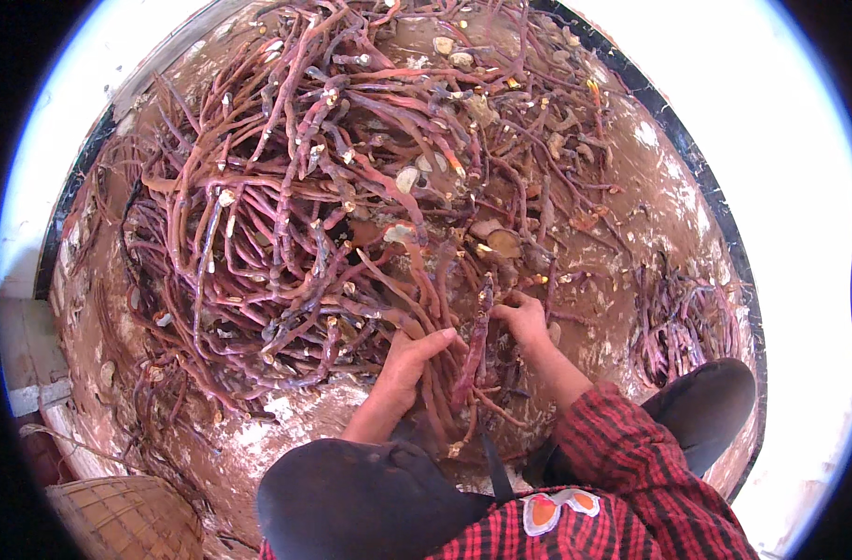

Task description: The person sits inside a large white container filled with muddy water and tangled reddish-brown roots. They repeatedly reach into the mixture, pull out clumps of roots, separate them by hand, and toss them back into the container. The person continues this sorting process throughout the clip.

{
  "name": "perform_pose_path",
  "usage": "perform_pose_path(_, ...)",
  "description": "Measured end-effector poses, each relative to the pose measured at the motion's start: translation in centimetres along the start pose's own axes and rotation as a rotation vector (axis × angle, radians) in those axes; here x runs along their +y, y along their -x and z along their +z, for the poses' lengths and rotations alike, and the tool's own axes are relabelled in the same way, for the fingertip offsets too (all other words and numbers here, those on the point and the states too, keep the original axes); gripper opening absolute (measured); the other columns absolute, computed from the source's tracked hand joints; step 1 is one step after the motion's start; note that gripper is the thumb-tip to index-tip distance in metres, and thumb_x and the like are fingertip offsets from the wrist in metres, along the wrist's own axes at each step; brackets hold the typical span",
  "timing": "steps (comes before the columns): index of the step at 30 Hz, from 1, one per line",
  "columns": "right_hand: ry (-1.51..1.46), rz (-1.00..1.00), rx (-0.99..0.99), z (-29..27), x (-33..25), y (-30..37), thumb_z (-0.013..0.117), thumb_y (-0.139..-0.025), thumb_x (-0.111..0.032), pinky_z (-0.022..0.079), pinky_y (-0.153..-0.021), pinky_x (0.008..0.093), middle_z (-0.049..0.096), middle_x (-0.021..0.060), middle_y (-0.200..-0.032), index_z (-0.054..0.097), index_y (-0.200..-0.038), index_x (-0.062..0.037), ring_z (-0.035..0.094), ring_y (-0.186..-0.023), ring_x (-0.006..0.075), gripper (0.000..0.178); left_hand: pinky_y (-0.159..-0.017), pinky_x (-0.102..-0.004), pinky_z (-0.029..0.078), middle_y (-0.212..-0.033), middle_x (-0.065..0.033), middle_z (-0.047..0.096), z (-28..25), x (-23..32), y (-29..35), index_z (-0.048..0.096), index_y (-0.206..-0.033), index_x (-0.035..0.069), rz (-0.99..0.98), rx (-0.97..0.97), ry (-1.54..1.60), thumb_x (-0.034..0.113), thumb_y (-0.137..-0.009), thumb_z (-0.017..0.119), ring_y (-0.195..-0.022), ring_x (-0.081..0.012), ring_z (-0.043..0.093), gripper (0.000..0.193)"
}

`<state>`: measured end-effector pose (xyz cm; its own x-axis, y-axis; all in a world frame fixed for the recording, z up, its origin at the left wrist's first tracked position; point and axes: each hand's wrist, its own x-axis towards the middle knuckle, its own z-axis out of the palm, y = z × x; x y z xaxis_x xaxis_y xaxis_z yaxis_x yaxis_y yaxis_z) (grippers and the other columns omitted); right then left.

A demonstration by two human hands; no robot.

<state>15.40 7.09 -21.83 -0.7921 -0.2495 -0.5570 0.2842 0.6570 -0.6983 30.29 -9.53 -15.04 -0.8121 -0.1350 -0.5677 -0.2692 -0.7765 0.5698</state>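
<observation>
A big tangled heap of long reddish-purple roots [286, 196] lies on a mud-stained floor [650, 196]. My left hand [409, 359] is closed around a bunch of these roots at the heap's near edge. My right hand [522, 317] grips one knobbly root [475, 341] near its top, the root hanging down between both hands. My right sleeve is red and black check.
A smaller pile of thin purple roots [680, 322] lies to the right, near my dark shoe [711, 401]. A woven basket [127, 518] sits at the lower left. A dark edge strip [715, 201] borders the muddy area; bright white ground lies beyond it.
</observation>
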Motion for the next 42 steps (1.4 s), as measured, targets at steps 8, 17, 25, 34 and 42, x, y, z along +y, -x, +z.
perform_pose_path(8,-0.101,-0.030,-0.164,-4.7,-5.9,5.0,0.064,-0.081,-0.018,0.046,-0.076,0.0279,0.062,0.0063,-0.093,0.054,-0.111,-0.0013,0.058,-0.084,0.0167,0.036,-0.081,-0.0304,0.047,-0.098,-0.0080,0.062,-0.3,-1.4,-1.4,0.057,-0.107,0.000,0.019,0.032,0.037,0.015,-0.084,0.065,-0.090,-0.0156,0.060,0.029)
perform_pose_path(17,-0.183,-0.145,-0.118,-0.1,-6.2,9.1,0.076,-0.075,-0.019,0.049,-0.071,0.0275,0.064,0.0071,-0.092,0.056,-0.113,0.0000,0.060,-0.080,0.0124,0.047,-0.086,-0.0296,0.044,-0.108,-0.0067,0.057,1.1,-2.9,-1.8,0.052,-0.114,-0.003,0.154,0.014,-0.086,0.022,-0.083,0.069,-0.098,-0.0123,0.054,0.043)
perform_pose_path(25,-0.309,-0.184,-0.056,-0.8,-7.5,9.0,0.072,-0.080,-0.021,0.048,-0.072,0.0266,0.065,0.0073,-0.089,0.059,-0.107,0.0022,0.057,-0.079,0.0103,0.037,-0.083,-0.0276,0.046,-0.101,-0.0042,0.060,1.6,-2.6,-1.8,0.053,-0.114,-0.002,0.223,-0.083,-0.258,0.019,-0.078,0.075,-0.093,-0.0118,0.057,0.047)
perform_pose_path(34,0.156,-0.383,-0.160,1.2,-6.7,11.1,0.085,-0.059,-0.035,0.045,-0.090,0.0404,0.059,0.0234,-0.110,0.030,-0.134,-0.0014,0.059,-0.104,0.0360,0.099,-0.099,-0.0347,0.041,-0.126,-0.0082,0.051,1.9,-2.1,-0.7,0.036,-0.135,0.004,0.022,-0.122,0.085,0.037,-0.092,0.055,-0.115,-0.0194,0.050,0.058)
perform_pose_path(42,-0.020,-0.396,-0.142,0.7,-6.6,10.0,0.085,-0.055,-0.032,0.045,-0.092,0.0363,0.058,0.0206,-0.115,0.031,-0.136,-0.0022,0.056,-0.109,0.0287,0.102,-0.107,-0.0375,0.029,-0.136,-0.0130,0.041,1.4,-3.4,-0.2,0.032,-0.137,0.001,-0.193,-0.149,0.062,0.045,-0.099,0.033,-0.127,-0.0244,0.037,0.058)
